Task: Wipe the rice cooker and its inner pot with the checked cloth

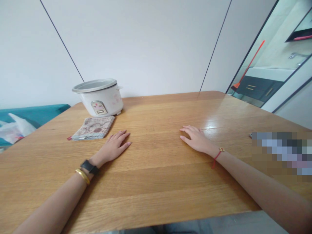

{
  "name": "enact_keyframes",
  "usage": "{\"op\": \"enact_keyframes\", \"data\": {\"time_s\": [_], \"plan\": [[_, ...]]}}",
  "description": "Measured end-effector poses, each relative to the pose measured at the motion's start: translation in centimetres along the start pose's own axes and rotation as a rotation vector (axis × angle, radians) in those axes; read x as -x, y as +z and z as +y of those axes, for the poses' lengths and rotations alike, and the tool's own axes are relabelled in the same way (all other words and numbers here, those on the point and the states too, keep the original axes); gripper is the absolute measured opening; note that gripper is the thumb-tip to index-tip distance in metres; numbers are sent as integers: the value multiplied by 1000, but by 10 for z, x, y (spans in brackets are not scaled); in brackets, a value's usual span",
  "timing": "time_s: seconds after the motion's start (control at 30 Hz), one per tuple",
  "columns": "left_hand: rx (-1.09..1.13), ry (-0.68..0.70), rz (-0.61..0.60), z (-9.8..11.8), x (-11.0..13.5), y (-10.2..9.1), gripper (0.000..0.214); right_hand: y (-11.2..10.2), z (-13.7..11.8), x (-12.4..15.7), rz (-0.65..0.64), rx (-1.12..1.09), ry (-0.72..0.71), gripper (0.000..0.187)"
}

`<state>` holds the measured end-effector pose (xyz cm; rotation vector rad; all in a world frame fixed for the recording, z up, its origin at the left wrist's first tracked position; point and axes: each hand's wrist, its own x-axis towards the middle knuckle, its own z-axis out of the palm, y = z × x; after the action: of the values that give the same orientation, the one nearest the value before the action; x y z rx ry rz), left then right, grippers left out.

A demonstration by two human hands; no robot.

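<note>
My left hand [113, 147] lies flat, palm down, on the wooden table [158, 175], fingers stretched out and holding nothing. It rests just right of a folded patterned cloth [94, 127]. A black watch and a gold bangle sit on that wrist. My right hand [196, 138] also lies flat and open on the table, a red string bracelet on its wrist. A white rice cooker [100, 97] without a lid stands behind the cloth at the table's far left.
A white wall runs along the table's far edge. A teal sofa [34, 113] with plastic bags lies to the left. A blurred patch [281, 152] covers something at the table's right edge. A doorway at the right shows a broom and cabinets.
</note>
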<state>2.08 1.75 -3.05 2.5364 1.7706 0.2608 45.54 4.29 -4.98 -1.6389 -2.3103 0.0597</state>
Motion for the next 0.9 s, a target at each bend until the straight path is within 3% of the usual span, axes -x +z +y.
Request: {"op": "enact_keyframes", "data": {"time_s": [0.63, 0.9], "plan": [[20, 2, 17, 1, 0, 0, 68, -10, -6, 3, -83, 14, 34, 52], [14, -7, 8, 2, 1, -2, 69, -6, -2, 2, -57, 1, 16, 51]]}}
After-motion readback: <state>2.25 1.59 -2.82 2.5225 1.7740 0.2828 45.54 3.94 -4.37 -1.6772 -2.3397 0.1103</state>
